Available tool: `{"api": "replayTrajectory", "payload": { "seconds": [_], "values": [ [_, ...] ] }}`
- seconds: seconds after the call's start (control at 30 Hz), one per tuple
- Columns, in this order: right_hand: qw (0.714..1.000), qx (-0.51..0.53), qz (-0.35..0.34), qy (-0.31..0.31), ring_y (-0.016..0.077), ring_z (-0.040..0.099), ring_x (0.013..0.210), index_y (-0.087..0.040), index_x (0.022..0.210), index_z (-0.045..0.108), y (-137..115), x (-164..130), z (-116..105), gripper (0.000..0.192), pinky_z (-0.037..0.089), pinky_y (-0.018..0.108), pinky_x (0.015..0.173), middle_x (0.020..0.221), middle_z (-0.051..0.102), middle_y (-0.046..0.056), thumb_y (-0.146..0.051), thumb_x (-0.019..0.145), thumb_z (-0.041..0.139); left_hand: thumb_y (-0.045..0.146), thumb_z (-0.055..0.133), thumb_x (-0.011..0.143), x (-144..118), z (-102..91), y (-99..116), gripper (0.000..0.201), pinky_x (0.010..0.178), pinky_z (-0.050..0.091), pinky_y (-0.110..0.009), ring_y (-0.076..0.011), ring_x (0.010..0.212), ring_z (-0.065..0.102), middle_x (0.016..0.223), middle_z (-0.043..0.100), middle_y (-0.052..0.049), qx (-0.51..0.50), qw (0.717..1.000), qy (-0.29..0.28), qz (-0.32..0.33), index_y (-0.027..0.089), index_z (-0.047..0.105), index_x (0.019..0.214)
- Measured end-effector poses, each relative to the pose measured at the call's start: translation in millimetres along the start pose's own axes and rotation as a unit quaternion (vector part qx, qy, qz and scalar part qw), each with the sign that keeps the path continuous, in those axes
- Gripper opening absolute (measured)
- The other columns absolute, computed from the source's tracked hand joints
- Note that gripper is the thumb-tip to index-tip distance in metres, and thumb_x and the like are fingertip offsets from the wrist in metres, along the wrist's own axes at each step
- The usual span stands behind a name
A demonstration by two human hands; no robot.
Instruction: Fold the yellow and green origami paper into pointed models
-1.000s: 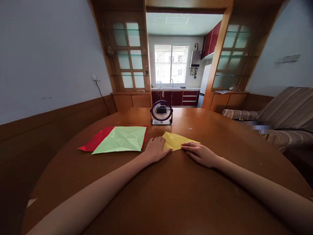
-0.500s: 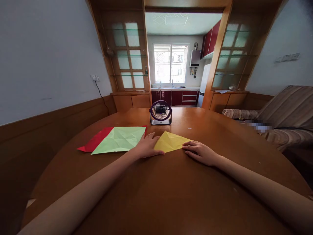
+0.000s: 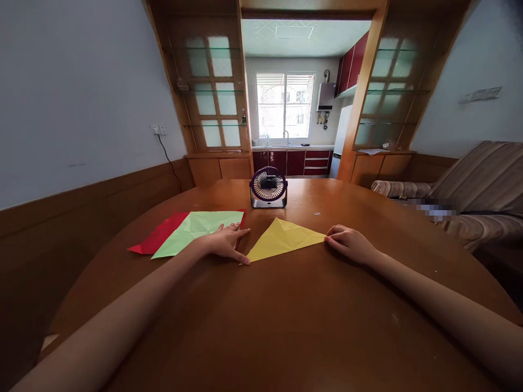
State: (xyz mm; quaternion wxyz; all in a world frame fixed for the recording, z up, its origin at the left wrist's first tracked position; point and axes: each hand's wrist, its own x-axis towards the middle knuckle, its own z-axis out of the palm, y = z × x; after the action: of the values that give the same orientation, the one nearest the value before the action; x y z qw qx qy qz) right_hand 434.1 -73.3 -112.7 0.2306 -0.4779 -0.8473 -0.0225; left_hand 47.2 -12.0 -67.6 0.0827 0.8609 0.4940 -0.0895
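Observation:
A yellow sheet of paper (image 3: 286,238), folded into a triangle with crease lines, lies on the table in front of me. My left hand (image 3: 224,242) is open with fingers spread; its thumb touches the triangle's left corner and its other fingers rest over the green paper. At the right corner, my right hand (image 3: 349,242) pinches the yellow paper's tip between thumb and fingers. To the left lies a creased light green sheet (image 3: 196,231), partly on top of a red sheet (image 3: 157,234).
A small purple desk fan (image 3: 268,187) stands beyond the papers on the round wooden table (image 3: 278,326). A striped armchair (image 3: 482,185) is at the right. Behind the table, an opening leads to a kitchen with a window (image 3: 285,106).
My left hand has slid left to the yellow triangle's left corner. My right hand has moved right to its right tip and now pinches it. More of the yellow paper shows.

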Motion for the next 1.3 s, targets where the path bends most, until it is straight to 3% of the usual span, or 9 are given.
{"api": "replayTrajectory", "payload": {
  "seconds": [0.17,0.43,0.57,0.73,0.93,1.03,1.13,1.23,1.3],
  "values": [
    [0.999,-0.018,0.048,-0.004,0.0200,0.063,0.082,-0.021,0.080,0.075,19.2,-5.0,-7.4,0.047,0.047,0.031,0.073,0.091,0.067,0.007,-0.044,0.097,0.037,0.086,0.059,0.053,-7.0,-0.4,-9.2,0.125,0.114,0.014,-0.056,-0.0393,0.145,0.003,0.159,0.004,-0.016,-0.019,0.999,-0.029,-0.010,0.025,0.015,0.153],
    [0.997,-0.012,0.072,-0.001,0.0191,0.062,0.080,-0.020,0.077,0.073,22.6,-6.9,-8.1,0.048,0.046,0.031,0.074,0.090,0.065,0.008,-0.045,0.096,0.037,0.083,0.054,0.065,-13.9,5.8,-5.7,0.109,0.115,0.008,-0.056,-0.0378,0.146,0.001,0.159,0.005,-0.014,-0.063,0.997,0.011,0.042,0.026,0.022,0.152],
    [0.998,-0.009,0.064,0.003,0.0196,0.061,0.081,-0.019,0.077,0.072,19.6,-7.0,-5.0,0.046,0.047,0.032,0.077,0.092,0.065,0.008,-0.044,0.096,0.038,0.080,0.046,0.075,-10.1,16.7,14.3,0.096,0.116,0.002,-0.052,-0.0329,0.147,0.007,0.158,0.013,-0.016,-0.066,0.994,0.056,0.070,0.021,0.030,0.149],
    [0.998,-0.011,0.059,0.023,0.0206,0.062,0.082,-0.019,0.079,0.070,17.6,-7.5,-3.2,0.042,0.050,0.034,0.076,0.093,0.065,0.009,-0.043,0.096,0.039,0.071,0.051,0.080,-8.1,28.5,36.3,0.082,0.116,0.012,-0.051,-0.0306,0.144,0.024,0.154,0.030,-0.016,-0.086,0.982,0.140,0.090,0.019,0.042,0.143],
    [0.998,0.010,0.035,0.061,0.0239,0.063,0.093,-0.020,0.096,0.070,11.9,-3.4,3.5,0.032,0.052,0.040,0.084,0.103,0.066,0.010,-0.039,0.094,0.044,0.055,0.057,0.084,-11.2,35.0,44.2,0.070,0.117,0.017,-0.050,-0.0284,0.137,0.038,0.149,0.040,-0.012,-0.084,0.968,0.218,0.095,0.020,0.040,0.143],
    [0.995,0.036,0.033,0.082,0.0269,0.061,0.106,-0.021,0.116,0.062,3.9,0.6,9.5,0.034,0.049,0.045,0.092,0.115,0.063,0.011,-0.041,0.092,0.049,0.044,0.064,0.081,-11.7,37.7,48.7,0.056,0.112,0.030,-0.046,-0.0286,0.130,0.046,0.142,0.049,-0.012,-0.098,0.953,0.269,0.095,0.018,0.053,0.129],
    [0.992,0.084,0.030,0.084,0.0265,0.058,0.112,-0.023,0.127,0.053,-6.6,5.0,14.5,0.041,0.047,0.046,0.097,0.121,0.061,0.010,-0.042,0.091,0.053,0.030,0.065,0.078,-12.6,39.0,52.5,0.030,0.103,0.042,-0.042,-0.0266,0.120,0.053,0.130,0.057,-0.009,-0.137,0.931,0.317,0.117,0.019,0.059,0.105],
    [0.990,0.109,0.019,0.089,0.0261,0.059,0.110,-0.024,0.125,0.053,-14.8,9.5,16.8,0.039,0.047,0.047,0.096,0.118,0.062,0.009,-0.041,0.090,0.055,0.024,0.058,0.080,-13.8,38.8,53.9,0.006,0.097,0.046,-0.040,-0.0235,0.111,0.057,0.118,0.061,-0.006,-0.155,0.912,0.346,0.155,0.020,0.056,0.085],
    [0.988,0.110,0.002,0.106,0.0258,0.060,0.105,-0.023,0.118,0.056,-17.4,12.5,17.2,0.033,0.048,0.046,0.093,0.112,0.063,0.009,-0.039,0.090,0.056,0.021,0.054,0.082,-14.7,38.1,54.0,0.003,0.100,0.044,-0.041,-0.0224,0.111,0.057,0.113,0.063,-0.006,-0.148,0.903,0.356,0.191,0.020,0.055,0.079]
  ]
}}
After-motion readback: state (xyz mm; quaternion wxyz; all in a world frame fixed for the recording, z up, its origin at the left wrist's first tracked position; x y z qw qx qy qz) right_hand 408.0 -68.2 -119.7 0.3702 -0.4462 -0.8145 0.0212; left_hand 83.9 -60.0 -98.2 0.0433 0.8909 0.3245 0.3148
